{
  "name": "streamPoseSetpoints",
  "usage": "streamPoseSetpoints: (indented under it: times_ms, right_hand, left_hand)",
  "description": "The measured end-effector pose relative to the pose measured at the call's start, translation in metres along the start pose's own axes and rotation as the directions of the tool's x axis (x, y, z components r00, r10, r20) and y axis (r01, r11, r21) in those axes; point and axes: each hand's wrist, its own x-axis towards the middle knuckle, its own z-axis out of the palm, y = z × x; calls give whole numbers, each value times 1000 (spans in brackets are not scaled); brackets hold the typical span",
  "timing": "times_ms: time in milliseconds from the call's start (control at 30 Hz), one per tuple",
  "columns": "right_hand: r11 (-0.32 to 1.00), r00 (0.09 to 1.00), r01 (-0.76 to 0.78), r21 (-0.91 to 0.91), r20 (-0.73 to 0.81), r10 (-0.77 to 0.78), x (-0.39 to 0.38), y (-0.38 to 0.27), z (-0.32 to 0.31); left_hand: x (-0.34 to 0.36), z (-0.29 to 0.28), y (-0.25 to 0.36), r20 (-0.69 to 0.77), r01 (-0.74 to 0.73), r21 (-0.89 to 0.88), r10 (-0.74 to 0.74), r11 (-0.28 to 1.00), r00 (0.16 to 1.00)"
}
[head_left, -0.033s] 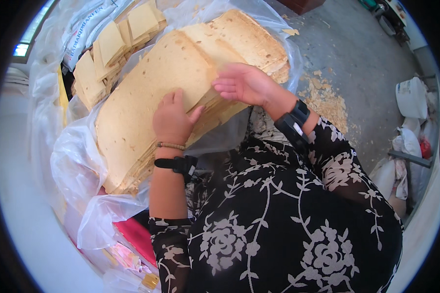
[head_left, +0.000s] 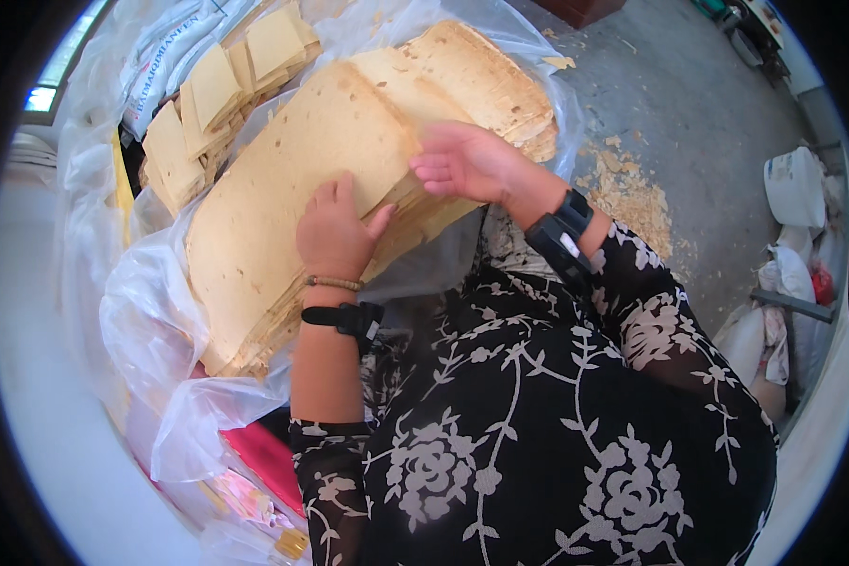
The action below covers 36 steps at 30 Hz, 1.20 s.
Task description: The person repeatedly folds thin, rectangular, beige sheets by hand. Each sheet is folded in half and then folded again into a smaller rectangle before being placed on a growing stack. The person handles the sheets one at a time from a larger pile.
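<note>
A stack of large, thin, tan flatbread sheets [head_left: 283,208] with brown specks lies in front of me, its edges flaky. My left hand [head_left: 338,222] rests flat on the top sheet near its close edge, fingers stretched and thumb out to the side. At the right end of that sheet is my right hand [head_left: 467,162], palm turned toward the stack, fingers extended side by side and slightly curved. Its thumb is blurred, and I cannot tell whether it touches the sheet's edge. Further right, a second stack of flatbread [head_left: 486,80] partly shows under the first.
Clear plastic sheeting [head_left: 156,292] lies under and around the stacks. Folded flatbread pieces [head_left: 212,85] are piled at the far left beside a white printed bag [head_left: 170,61]. Crumbs [head_left: 627,193] litter the grey floor on the right. A white bucket [head_left: 790,189] stands by the right wall.
</note>
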Motion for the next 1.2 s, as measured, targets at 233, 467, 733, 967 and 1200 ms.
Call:
streamPoseSetpoints:
  times_ms: [233, 467, 733, 967, 1200]
  right_hand:
    - [762, 973, 81, -643, -116, -201, 29, -2, 47]
    - [388, 660, 744, -544, 511, -550, 11, 30, 89]
    - [394, 651, 358, -846, -77, -755, 10, 21, -33]
    - [48, 786, 205, -978, 136, -603, 50, -33, -140]
    - [524, 927, -32, -851, -221, -302, 64, -44, -111]
  left_hand:
    - [-2, 17, 10, -232, 30, 10, -27, 999, 972]
    - [-11, -1, -24, -232, 371, -146, -396, 917, 888]
    - [-6, -46, -49, -260, 273, -675, -567, 686, 781]
    - [17, -39, -24, -241, 352, -206, -396, 913, 886]
    - [29, 3, -7, -47, 263, 17, -262, 965, 964]
